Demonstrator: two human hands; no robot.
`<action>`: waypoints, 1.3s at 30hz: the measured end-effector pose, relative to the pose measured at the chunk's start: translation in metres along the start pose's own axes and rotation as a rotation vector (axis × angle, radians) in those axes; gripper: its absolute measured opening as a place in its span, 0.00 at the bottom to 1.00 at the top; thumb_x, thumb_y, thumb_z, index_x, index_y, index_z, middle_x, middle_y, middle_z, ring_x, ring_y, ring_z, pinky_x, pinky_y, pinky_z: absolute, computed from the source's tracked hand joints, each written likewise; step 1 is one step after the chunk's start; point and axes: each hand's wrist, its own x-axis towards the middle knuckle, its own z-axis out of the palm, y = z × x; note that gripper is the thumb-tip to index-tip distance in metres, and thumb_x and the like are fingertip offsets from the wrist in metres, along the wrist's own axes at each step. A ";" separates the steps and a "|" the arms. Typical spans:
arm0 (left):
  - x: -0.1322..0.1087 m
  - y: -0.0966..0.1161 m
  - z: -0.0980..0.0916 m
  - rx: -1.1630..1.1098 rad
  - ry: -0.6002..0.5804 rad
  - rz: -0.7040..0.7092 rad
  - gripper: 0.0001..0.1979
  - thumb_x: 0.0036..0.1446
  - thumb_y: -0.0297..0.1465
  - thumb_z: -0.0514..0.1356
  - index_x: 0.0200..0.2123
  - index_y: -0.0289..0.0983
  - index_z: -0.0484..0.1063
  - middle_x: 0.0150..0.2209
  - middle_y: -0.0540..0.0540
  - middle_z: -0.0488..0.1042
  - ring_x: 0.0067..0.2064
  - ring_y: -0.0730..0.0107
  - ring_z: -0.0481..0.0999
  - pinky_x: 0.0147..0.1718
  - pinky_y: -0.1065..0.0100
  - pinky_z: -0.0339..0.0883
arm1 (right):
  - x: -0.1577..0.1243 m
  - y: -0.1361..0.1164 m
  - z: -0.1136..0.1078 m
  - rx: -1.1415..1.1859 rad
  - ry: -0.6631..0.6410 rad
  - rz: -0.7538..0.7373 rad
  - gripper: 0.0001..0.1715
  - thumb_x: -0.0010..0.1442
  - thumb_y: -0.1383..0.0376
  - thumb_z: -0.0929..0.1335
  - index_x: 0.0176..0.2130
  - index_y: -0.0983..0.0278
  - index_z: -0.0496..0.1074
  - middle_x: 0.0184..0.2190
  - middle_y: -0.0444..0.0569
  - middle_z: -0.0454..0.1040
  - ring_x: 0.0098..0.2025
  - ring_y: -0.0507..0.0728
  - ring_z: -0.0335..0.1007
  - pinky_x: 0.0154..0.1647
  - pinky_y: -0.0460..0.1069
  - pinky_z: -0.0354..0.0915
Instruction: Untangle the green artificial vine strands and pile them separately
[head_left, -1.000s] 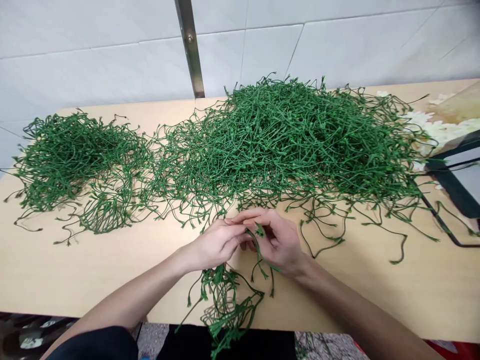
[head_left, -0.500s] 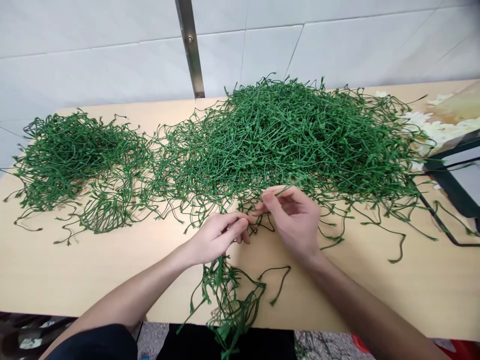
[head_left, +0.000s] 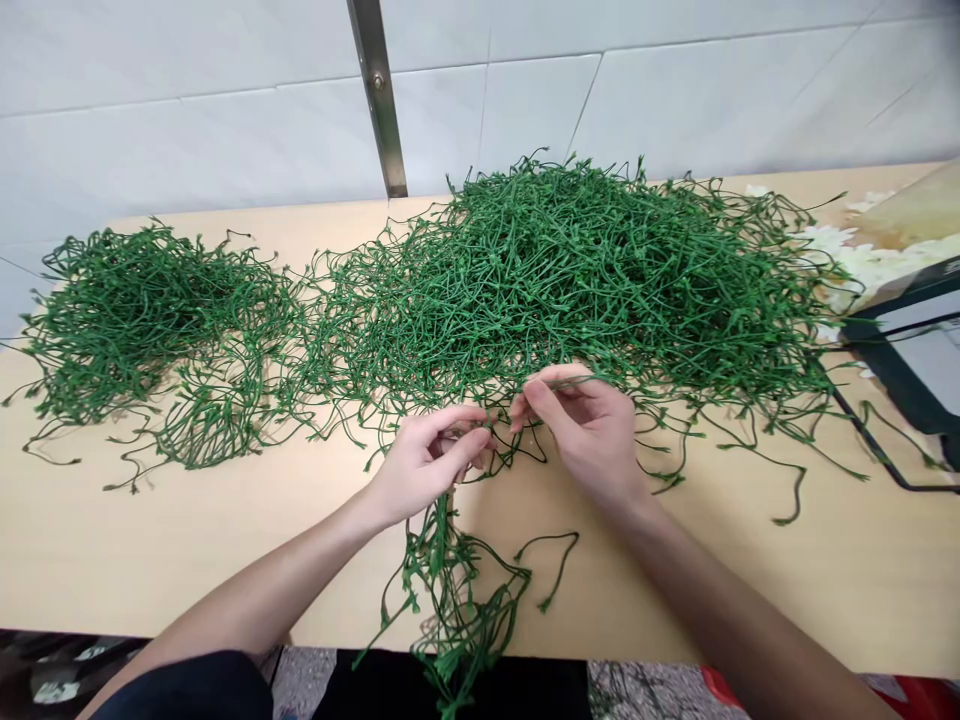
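Near the middle of the table, my left hand (head_left: 431, 455) is closed, thumb and forefinger pinching what looks like the end of a thin green plastic stem. Just to its right my right hand (head_left: 592, 425) is also closed, with a green plastic stem (head_left: 600, 381) between thumb and forefinger. The fingertips of the two hands are a small gap apart. Below my left hand a loose bunch of green stems (head_left: 469, 590) hangs over the table's front edge. Behind both hands rises a large tangled heap of the same stems (head_left: 585, 270).
A smaller heap of stems (head_left: 142, 310) lies at the left of the wooden table (head_left: 225, 540). One single stem (head_left: 559, 575) rests near the front edge. At the right are a dark-framed object (head_left: 907, 370) and white flowers (head_left: 877, 258). A tiled wall (head_left: 675, 100) stands behind.
My left hand has shifted slightly left and up, away from my right hand, opening a small gap between their fingertips. My right hand stays nearly in place.
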 end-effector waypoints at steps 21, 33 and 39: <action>0.006 0.002 -0.005 -0.371 0.037 -0.017 0.16 0.52 0.39 0.68 0.35 0.35 0.67 0.18 0.59 0.61 0.16 0.85 0.57 0.15 0.79 0.47 | -0.002 0.005 0.003 -0.021 -0.203 0.133 0.12 0.55 0.59 0.74 0.29 0.63 0.72 0.21 0.43 0.74 0.21 0.50 0.70 0.24 0.45 0.71; 0.007 0.001 -0.004 -0.409 0.066 0.039 0.15 0.54 0.37 0.67 0.35 0.34 0.67 0.25 0.52 0.73 0.16 0.87 0.61 0.15 0.79 0.51 | 0.000 0.001 0.001 0.187 -0.014 0.096 0.15 0.62 0.54 0.70 0.34 0.63 0.76 0.26 0.45 0.76 0.25 0.51 0.73 0.25 0.46 0.72; 0.008 0.001 -0.003 -0.426 0.105 0.067 0.14 0.57 0.37 0.65 0.34 0.36 0.64 0.34 0.47 0.79 0.13 0.87 0.63 0.13 0.79 0.53 | 0.001 0.006 -0.002 0.282 -0.033 0.081 0.15 0.64 0.55 0.68 0.36 0.63 0.78 0.28 0.46 0.76 0.26 0.51 0.74 0.25 0.46 0.71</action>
